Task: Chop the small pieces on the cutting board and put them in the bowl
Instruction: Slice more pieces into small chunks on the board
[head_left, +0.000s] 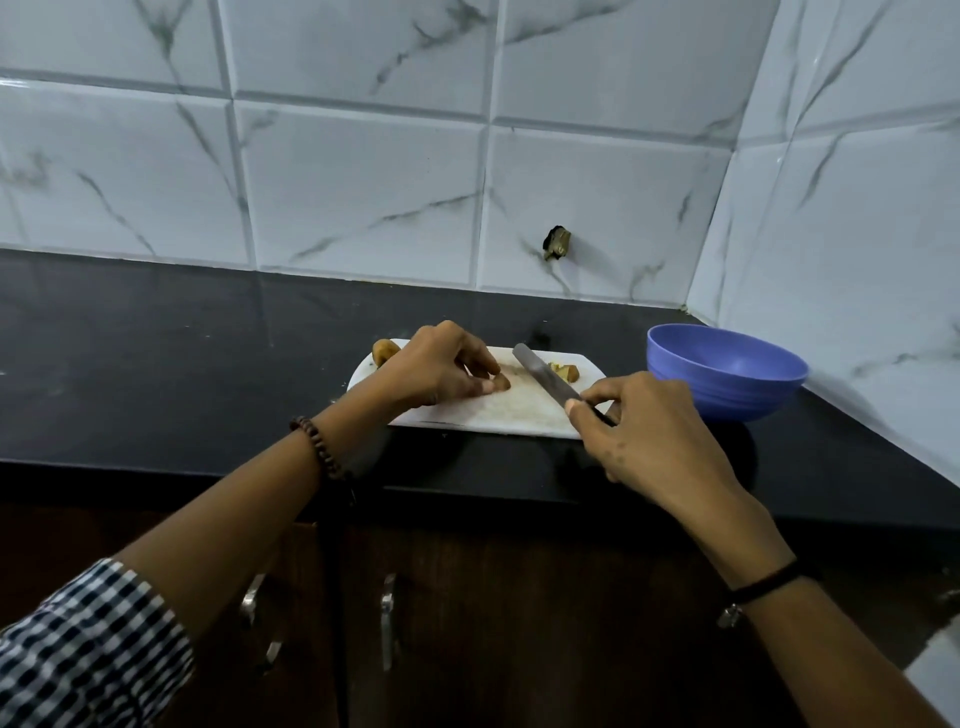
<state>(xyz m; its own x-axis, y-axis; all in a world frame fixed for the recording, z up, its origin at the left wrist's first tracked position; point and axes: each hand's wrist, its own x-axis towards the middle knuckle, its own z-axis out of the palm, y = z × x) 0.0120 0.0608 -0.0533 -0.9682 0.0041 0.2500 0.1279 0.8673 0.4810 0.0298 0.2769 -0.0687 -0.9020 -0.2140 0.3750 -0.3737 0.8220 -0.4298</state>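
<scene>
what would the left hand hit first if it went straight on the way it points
Likely the knife, its blade slanted across the cutting board just right of the left hand; depth is unclear.

walls: white tiles (363, 182), grey veins, corner at right | dark hole (557, 243) in one tile | counter (156, 364): glossy black | below: dark wood cabinets (519, 623), metal handles (387, 618)

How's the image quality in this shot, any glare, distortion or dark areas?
Head view: wide-angle lens bows the wall tiles and countertop edge; soft sheen on the tiles, no harsh glare; cabinets below sit in deep shadow; cutting board and knife are evenly lit, slightly soft.
</scene>
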